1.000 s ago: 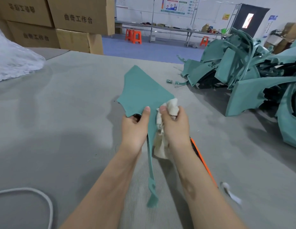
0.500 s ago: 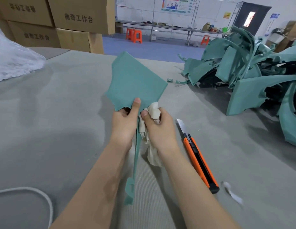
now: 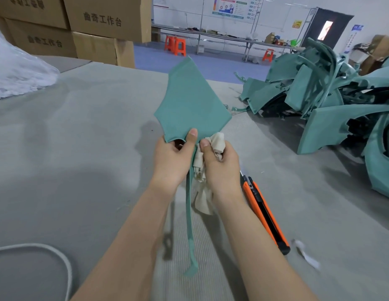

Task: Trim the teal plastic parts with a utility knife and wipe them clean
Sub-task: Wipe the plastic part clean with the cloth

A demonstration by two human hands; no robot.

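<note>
The teal part [image 3: 191, 105] has swung slightly right, held above the mat [image 3: 80, 148]. The left hand [image 3: 172, 159] pinches its lower edge. The right hand [image 3: 219, 164] clutches the rag [image 3: 217, 140] against it, probably mid-wipe, beside the idle utility knife [image 3: 263, 209].

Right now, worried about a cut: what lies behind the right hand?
The orange knife lies on the table, body in view; the right hand covers most of its blade.
</note>
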